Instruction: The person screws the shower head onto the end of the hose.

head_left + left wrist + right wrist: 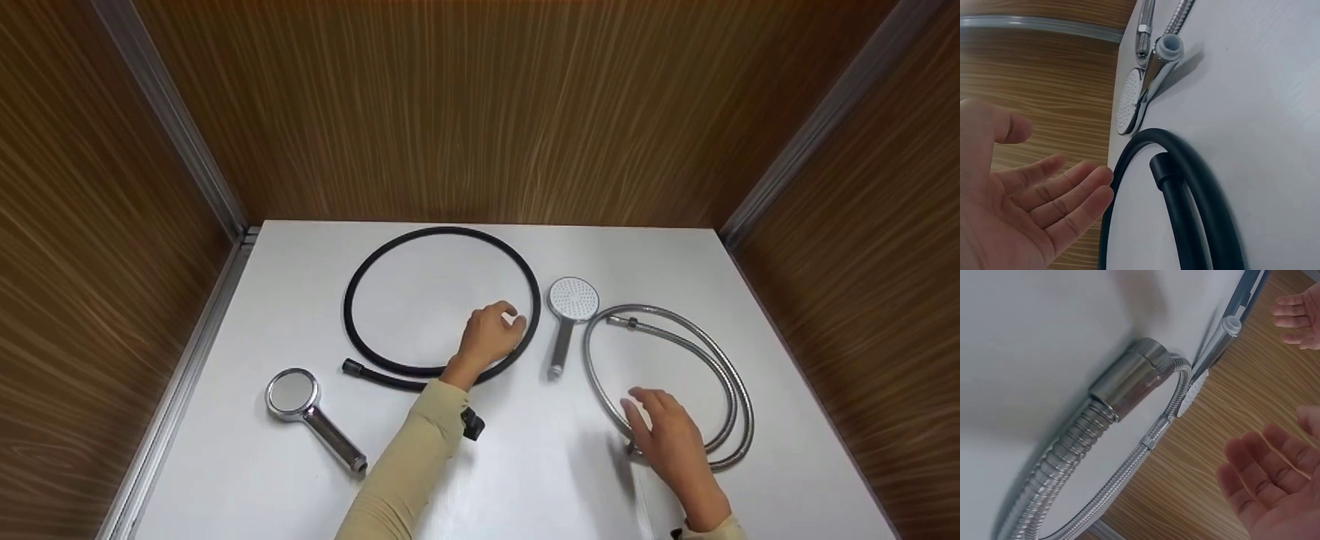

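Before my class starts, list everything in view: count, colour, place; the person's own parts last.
Smooth shower hose: 1, black, looped at table's middle.
Ribbed shower hose: 1, silver, coiled at right.
White-faced hand shower: 1, white and grey, between hoses.
Grey-faced hand shower: 1, chrome and grey, front left.
Table: 1, white, beneath them.
Wood-grain panels: 3, brown, behind and both sides.
Corner strips: 2, grey, between panels.
Edge rail: 1, grey, table's left.
Wrist devices: 2, black, one per cuff.
Sleeves: 2, beige, on forearms.
Left hand: 1, bare, above the smooth shower hose.
Right hand: 1, bare, near the ribbed shower hose.
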Motion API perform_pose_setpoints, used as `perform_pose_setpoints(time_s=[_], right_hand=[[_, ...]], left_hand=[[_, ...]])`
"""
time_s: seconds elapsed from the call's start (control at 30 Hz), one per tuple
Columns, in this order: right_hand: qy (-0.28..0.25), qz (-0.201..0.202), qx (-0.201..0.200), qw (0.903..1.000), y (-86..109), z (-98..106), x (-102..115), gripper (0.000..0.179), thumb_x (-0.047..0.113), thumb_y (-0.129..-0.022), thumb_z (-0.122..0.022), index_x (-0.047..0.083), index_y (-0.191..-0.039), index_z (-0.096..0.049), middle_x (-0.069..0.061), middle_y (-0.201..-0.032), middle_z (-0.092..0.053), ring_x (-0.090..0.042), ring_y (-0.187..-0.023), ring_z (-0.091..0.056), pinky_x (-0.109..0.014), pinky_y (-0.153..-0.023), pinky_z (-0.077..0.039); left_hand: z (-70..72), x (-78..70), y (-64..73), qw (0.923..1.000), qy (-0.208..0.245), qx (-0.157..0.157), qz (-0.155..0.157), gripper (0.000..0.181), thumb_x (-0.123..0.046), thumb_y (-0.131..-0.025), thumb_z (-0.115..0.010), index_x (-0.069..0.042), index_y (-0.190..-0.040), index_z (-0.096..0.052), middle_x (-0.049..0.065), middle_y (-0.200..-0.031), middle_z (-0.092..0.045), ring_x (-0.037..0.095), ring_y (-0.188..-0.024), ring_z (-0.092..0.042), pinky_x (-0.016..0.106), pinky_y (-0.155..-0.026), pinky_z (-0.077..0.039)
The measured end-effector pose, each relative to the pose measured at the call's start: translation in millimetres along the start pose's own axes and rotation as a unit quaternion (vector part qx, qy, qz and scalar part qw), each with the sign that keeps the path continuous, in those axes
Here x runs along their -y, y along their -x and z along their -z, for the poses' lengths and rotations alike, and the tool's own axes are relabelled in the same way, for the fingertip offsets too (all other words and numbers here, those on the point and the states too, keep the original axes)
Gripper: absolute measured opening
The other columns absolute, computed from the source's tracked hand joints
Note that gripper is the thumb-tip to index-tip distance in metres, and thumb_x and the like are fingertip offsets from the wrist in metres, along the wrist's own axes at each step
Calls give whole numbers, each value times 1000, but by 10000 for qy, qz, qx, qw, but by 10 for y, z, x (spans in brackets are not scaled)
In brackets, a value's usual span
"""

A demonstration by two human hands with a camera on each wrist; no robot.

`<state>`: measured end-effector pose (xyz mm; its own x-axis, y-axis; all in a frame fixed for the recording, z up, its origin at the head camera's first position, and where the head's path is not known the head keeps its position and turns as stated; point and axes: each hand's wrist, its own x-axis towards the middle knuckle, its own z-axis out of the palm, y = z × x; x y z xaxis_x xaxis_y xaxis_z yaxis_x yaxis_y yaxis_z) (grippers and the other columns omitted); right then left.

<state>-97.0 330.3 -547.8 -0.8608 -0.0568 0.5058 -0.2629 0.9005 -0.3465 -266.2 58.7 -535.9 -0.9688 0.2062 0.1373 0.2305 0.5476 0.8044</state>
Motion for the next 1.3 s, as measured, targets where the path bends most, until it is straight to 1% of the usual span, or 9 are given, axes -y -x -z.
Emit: perform_pose_setpoints(time_s=[0.27,0.4,0.5,0.67,0.77,0.93,1.13,1.2,1.3], right_hand=[[92,-239,180,9995,109,-51,-8,23,11,-94,-79,-2,-112,-73,-19,-105,-74,-39,-97,-73,-56,-80,-61],[105,-349,291,9989,146,-56,3,23,11,-94,-79,-2,-112,-73,-18,-104,-74,-36,-94,-73,-54,-78,-61],[129,-415,357,9984,175,-63,24,23,12,-94,-79,-1,-113,-73,-17,-103,-74,-34,-91,-72,-53,-76,-61],[148,-54,67,9999,268,-113,27,21,8,-88,-83,1,-106,-74,-13,-95,-74,-31,-83,-71,-51,-71,-58],[124,85,-32,9999,326,-143,20,20,6,-86,-84,1,-104,-75,-12,-93,-74,-31,-80,-70,-50,-70,-57],[66,-219,168,9996,381,-160,40,17,9,-89,-83,1,-102,-76,-11,-91,-75,-30,-81,-71,-51,-72,-57],[189,-790,733,9940,414,-173,71,18,15,-91,-83,3,-103,-76,-8,-91,-72,-25,-81,-69,-48,-75,-58],[179,-876,853,9923,423,-179,77,19,16,-91,-83,3,-104,-76,-7,-90,-72,-22,-80,-68,-46,-74,-59],[185,-814,801,9933,440,-191,77,21,16,-89,-85,3,-103,-77,-6,-89,-71,-21,-79,-68,-44,-72,-59]], left_hand=[[-111,12,-16,9999,-2,138,72,31,-25,-101,-61,-2,-118,-74,12,-91,-78,25,-85,-74,39,-80,-61],[-165,5,-29,9993,5,317,182,34,-26,-101,-60,-3,-122,-74,9,-90,-78,19,-81,-71,36,-79,-60],[-206,1,-22,9991,38,349,216,33,-25,-101,-61,-2,-122,-74,9,-87,-77,14,-75,-66,34,-76,-59],[-278,9,-2,9997,75,196,160,27,-17,-99,-63,0,-115,-74,10,-81,-75,11,-68,-58,31,-69,-54],[-312,14,3,9999,2,75,125,23,-15,-97,-65,0,-111,-75,10,-81,-76,12,-67,-58,30,-68,-54],[-357,6,1,9999,-66,-30,99,22,-15,-96,-69,2,-110,-75,13,-87,-77,20,-76,-67,36,-74,-59],[-434,-20,22,9999,-82,-10,108,28,-17,-97,-70,2,-117,-74,15,-93,-78,27,-88,-73,39,-84,-61],[-463,-27,29,9999,-61,-59,97,28,-16,-96,-71,3,-116,-73,17,-95,-78,31,-91,-74,41,-86,-61],[-503,-35,36,9999,-47,-100,88,28,-16,-96,-72,4,-115,-73,20,-102,-78,35,-97,-73,44,-88,-61]])
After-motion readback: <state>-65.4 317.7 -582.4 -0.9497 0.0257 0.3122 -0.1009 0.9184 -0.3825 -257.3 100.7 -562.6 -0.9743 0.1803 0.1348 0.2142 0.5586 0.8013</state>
